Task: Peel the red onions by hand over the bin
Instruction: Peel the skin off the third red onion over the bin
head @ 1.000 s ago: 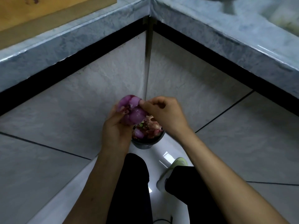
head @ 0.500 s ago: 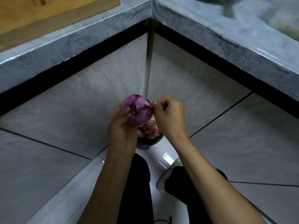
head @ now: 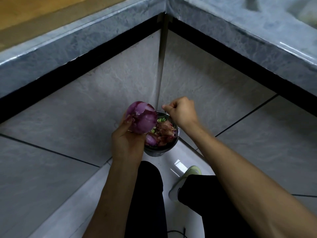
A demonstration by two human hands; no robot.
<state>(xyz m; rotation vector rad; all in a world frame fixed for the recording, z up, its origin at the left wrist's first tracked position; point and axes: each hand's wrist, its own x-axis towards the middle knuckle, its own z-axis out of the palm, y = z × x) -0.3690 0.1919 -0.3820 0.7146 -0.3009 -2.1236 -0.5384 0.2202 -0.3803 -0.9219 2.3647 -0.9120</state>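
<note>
Marble counter point(head: 257, 36); pale shoe point(head: 184, 181)

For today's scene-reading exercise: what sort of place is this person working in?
Probably a kitchen corner: marbled countertop, tiled wall beneath it, and a bin of peelings below the red onion in the left hand.

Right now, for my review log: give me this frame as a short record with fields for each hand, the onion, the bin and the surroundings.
left hand: grips the onion from below
right hand: fingers curled, apart from the onion, above the bin's far rim; whether it pinches a bit of skin cannot be told
onion: red, partly peeled, held over the bin's left edge
bin: dark, round, on the floor in the corner, holds onion skins and green scraps
surroundings: tiled walls under a grey counter; a shoe beside the bin
</note>
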